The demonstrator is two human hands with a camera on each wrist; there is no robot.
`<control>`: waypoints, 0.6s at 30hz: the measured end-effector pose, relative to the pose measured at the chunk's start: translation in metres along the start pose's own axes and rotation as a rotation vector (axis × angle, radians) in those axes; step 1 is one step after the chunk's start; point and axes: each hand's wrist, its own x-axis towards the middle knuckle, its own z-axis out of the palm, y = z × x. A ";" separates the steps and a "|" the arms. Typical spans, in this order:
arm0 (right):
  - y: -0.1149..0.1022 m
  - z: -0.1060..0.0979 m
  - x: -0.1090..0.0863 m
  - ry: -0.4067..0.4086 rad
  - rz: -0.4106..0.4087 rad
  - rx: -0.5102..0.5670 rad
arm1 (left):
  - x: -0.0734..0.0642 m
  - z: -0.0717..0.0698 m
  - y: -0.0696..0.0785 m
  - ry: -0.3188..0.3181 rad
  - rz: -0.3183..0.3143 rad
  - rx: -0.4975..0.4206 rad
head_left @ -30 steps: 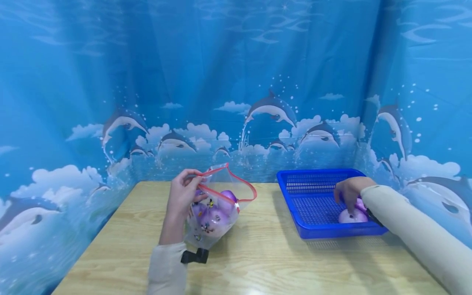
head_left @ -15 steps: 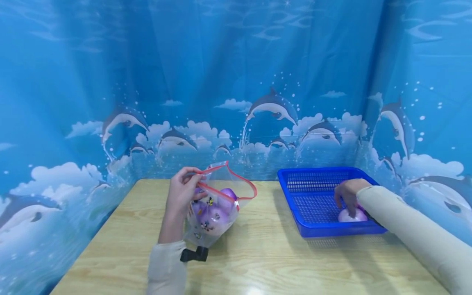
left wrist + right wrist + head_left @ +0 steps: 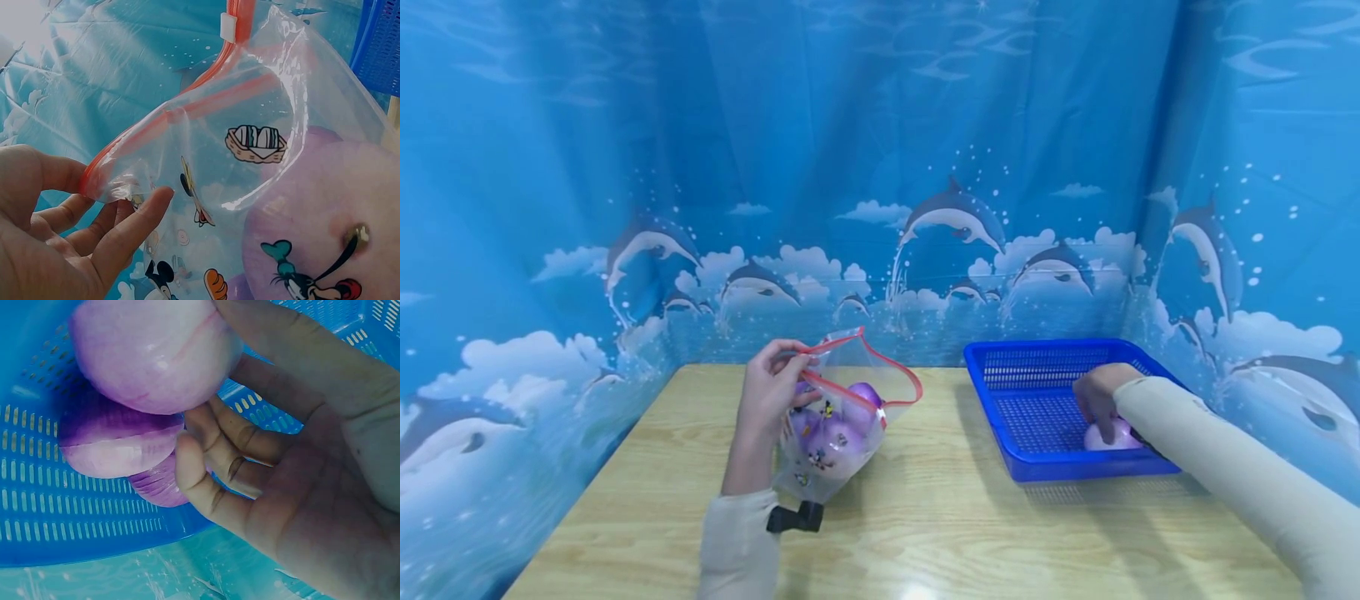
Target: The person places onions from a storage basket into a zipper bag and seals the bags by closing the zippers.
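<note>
Right hand [image 3: 1097,392] reaches into the blue basket [image 3: 1037,367], fingers curled round a pale purple onion [image 3: 156,353] lying on two more onions at the basket's right end. Left hand [image 3: 771,392] pinches the red zip rim of a clear cartoon-print bag [image 3: 842,425], mouth open, purple onions inside, resting on the wooden table [image 3: 925,525].

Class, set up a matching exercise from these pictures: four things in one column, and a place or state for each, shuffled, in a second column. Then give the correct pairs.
Things:
1. left hand
2. right hand
3. zip bag
4. blue basket

Places or states:
A. stands on the right side of the wooden table
B. open at the top, purple onions inside
C. pinches a red-edged rim
D. grips a pale purple onion

Pairs: 1-C, 2-D, 3-B, 4-A
</note>
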 end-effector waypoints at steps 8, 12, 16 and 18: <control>-0.001 0.000 0.006 -0.038 0.033 -0.003 | 0.000 -0.001 -0.001 0.002 0.001 -0.004; -0.002 0.000 0.007 -0.056 0.036 -0.013 | 0.000 -0.001 -0.001 0.000 0.000 -0.012; -0.003 0.000 0.006 -0.064 0.023 -0.030 | 0.000 -0.001 0.000 -0.001 -0.001 -0.022; -0.003 0.000 0.005 -0.062 0.008 -0.033 | 0.000 0.000 0.000 -0.004 0.000 -0.021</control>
